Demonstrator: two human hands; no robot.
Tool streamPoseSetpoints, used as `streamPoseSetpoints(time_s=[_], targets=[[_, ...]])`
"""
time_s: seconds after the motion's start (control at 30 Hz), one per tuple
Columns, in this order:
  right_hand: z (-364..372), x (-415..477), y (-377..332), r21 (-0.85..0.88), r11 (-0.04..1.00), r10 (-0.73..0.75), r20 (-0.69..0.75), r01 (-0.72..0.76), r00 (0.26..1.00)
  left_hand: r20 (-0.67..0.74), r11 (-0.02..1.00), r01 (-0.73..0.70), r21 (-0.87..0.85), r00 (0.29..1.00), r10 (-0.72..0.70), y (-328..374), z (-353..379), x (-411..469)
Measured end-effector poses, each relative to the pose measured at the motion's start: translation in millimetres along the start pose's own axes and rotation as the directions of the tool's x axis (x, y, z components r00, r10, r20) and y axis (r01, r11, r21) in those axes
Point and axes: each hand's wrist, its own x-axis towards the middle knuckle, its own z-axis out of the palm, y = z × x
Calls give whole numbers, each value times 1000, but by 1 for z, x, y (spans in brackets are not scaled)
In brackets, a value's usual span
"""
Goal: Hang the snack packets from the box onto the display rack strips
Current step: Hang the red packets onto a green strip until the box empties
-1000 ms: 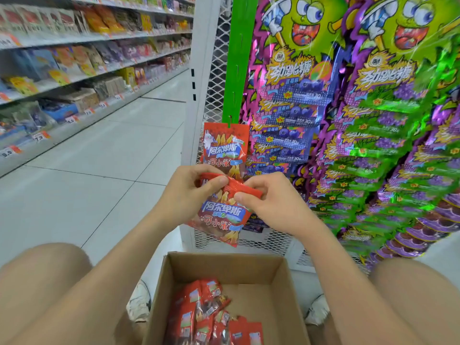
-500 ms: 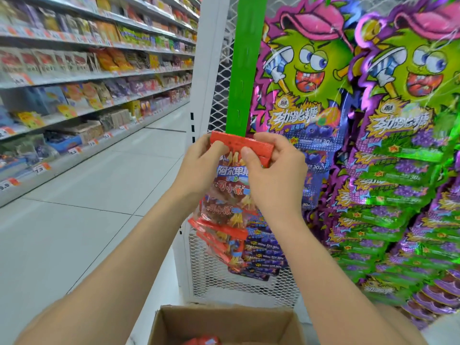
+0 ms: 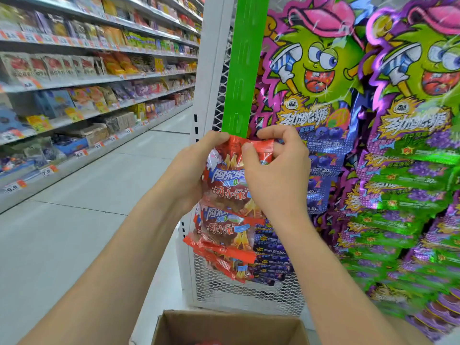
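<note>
Up at the strip's (image 3: 239, 78) lower end, a red packet (image 3: 230, 170) is pinched by its top edge between both hands: left (image 3: 189, 175), right (image 3: 276, 175). More packets (image 3: 224, 235) are hung just below it. Box (image 3: 224, 327) is seen at bottom.

White wire-mesh metal panel (image 3: 249, 290) as landmark. Right of it: glossy purple-and-green cartoon candy packets (image 3: 403, 185), overlapping. Left: pale tiled floor (image 3: 82, 220), then long stocked white store shelves (image 3: 82, 80).
</note>
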Motion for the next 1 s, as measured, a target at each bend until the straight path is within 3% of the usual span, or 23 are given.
streamPoseSetpoints(time_s=[0.1, 0.23, 0.43, 0.8, 1.0], targets=[[0, -7, 3, -42, 999, -11, 6, 11, 1000, 59, 999, -31, 12, 998, 30, -3, -3, -4], [-2, -16, 6, -76, 997, -23, 42, 26, 999, 6, 995, -94, 31, 996, 94, -7, -3, -10], [-4, -16, -8, 7, 995, -104, 17, 104, 994, -39, 986, -165, 4, 985, 165, -8, -6, -11], [2, -21, 10, -149, 988, -20, 56, 28, 998, -117, 954, -250, 167, 956, 270, -16, 0, -14], [-2, -24, 19, -138, 989, -50, 56, 57, 997, -111, 935, -250, 249, 952, 284, -26, -1, -22]])
